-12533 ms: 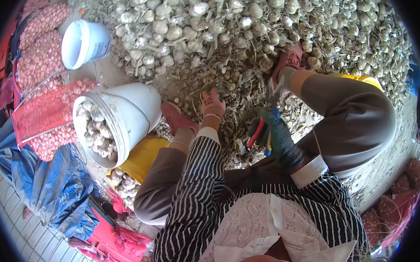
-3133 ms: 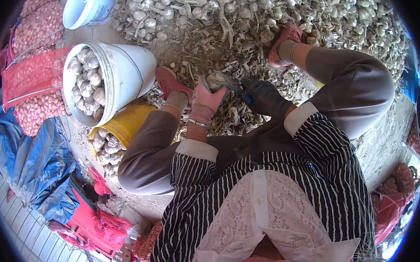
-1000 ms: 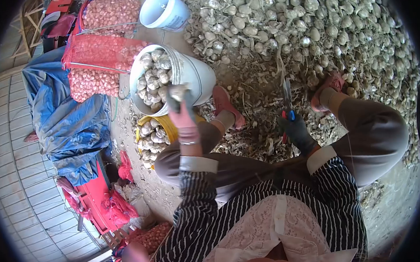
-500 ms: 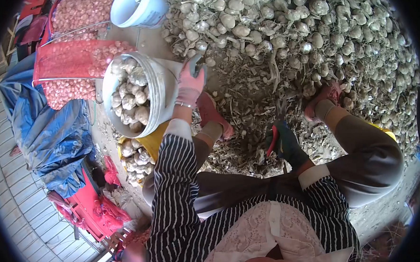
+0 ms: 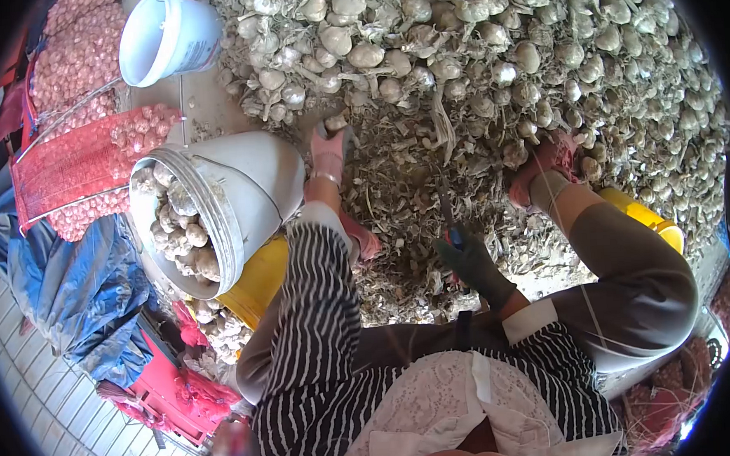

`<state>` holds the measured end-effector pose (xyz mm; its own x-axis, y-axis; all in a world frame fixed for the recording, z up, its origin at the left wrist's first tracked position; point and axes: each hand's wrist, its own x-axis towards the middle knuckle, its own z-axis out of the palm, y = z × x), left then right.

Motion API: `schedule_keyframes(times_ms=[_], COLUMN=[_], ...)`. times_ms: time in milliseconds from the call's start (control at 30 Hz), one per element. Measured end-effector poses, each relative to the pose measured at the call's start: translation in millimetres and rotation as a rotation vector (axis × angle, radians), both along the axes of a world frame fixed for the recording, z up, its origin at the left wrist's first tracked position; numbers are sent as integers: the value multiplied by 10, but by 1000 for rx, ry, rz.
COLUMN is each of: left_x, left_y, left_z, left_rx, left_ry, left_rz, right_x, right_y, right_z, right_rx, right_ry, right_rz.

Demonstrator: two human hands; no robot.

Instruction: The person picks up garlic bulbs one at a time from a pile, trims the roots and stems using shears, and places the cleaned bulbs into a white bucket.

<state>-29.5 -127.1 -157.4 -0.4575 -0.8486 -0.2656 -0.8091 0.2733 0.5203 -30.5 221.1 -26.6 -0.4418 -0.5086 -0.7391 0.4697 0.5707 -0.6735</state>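
Observation:
My left hand (image 5: 328, 154), in a pink and grey glove, closes around a garlic bulb (image 5: 336, 123) at the edge of the big garlic heap (image 5: 495, 35). Beside that wrist a white bucket (image 5: 251, 172) lies tilted, its mouth facing left, with trimmed garlic bulbs (image 5: 182, 237) inside. My right hand (image 5: 476, 267), in a dark green glove, grips a pair of shears (image 5: 446, 207) low over the litter of dry skins. Their blades point away from me; the glove hides most of the handles.
A second white bucket (image 5: 161, 40) stands at the upper left near red mesh sacks of garlic (image 5: 73, 173). Yellow containers (image 5: 260, 279) lie under the tilted bucket and by my right knee. Dry skins (image 5: 397, 201) cover the ground between my feet. A blue tarp (image 5: 70, 276) hangs at the left.
My left hand, open half a second ago, has closed around a garlic bulb. The right hand still holds the shears, now with blades turned more leftward. The view has shifted, moving the buckets left and down.

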Motion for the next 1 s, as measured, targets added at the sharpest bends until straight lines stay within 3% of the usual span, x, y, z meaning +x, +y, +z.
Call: schedule_keyframes(times_ms=[33,67,133,167,233,300,400,567,700,800,933,1000], left_x=[39,86,169,195,282,388,626,812,1021,1154,1242,1210], left_y=[169,360,776,974,1312,1541,1721,2071,2171,2252,2309,2347], left_z=[172,349,694,851,1085,1197,1251,1821,1786,1806,1657,1561], left_rx=[368,740,782,819,809,796,396,187,110,35,110,622], left_ry=[223,445,564,685,745,809,616,508,505,369,396,764], left_rz=[88,178,152,131,81,25,-205,-221,-226,-238,-186,27], right_x=[-49,-126,-172,-182,-227,-274,-240,-77,54,193,314,298], right_y=[-18,-46,-35,3,56,88,153,284,356,415,429,378], right_z=[54,153,201,158,180,376,517,757,872,559,236,192], right_rx=[-2,-25,-70,-67,-135,-70,-8,-44,-35,-76,-87,-5], right_ry=[4,231,653,663,936,892,925,886,758,818,935,860], right_rz=[-8,36,54,50,82,117,301,447,530,532,510,481])
